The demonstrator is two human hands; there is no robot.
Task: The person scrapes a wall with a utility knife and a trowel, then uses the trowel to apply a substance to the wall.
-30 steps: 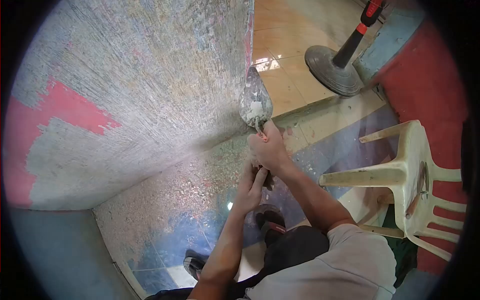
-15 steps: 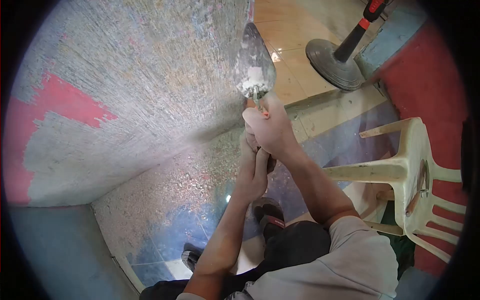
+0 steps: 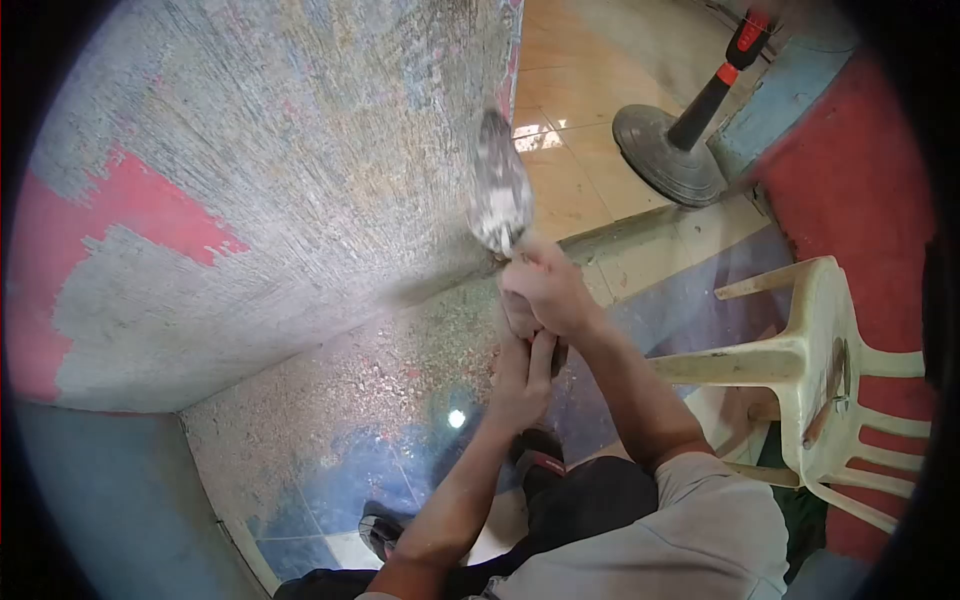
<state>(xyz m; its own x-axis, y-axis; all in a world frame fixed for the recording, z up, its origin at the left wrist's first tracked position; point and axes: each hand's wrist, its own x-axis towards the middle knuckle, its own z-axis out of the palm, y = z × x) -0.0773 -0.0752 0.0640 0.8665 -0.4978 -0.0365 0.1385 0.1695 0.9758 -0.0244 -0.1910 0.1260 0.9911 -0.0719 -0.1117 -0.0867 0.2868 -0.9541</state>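
Observation:
A pointed metal trowel [image 3: 501, 196], with pale dust or plaster near the base of its blade, lies against or close to the scraped wall [image 3: 330, 170]. My right hand [image 3: 552, 292] is closed round the trowel's handle just behind the blade. Directly below it, my left hand [image 3: 524, 378] is closed at the handle's lower end, against the right hand; the handle itself is mostly hidden by the fingers. The blade is blurred by motion. Patches of pink paint [image 3: 140, 205] remain on the wall's left part.
Paint flakes and debris [image 3: 340, 385] cover the blue tiled floor along the wall's foot. To the right stands a pale plastic chair [image 3: 815, 350] bearing a tool with a brownish handle [image 3: 826, 420]. A fan's round base [image 3: 668, 155] stands beyond the floor step.
The trowel and both hands have moved down in the view, nearer to my body. The blade has turned more edge-on. Both hands keep their hold.

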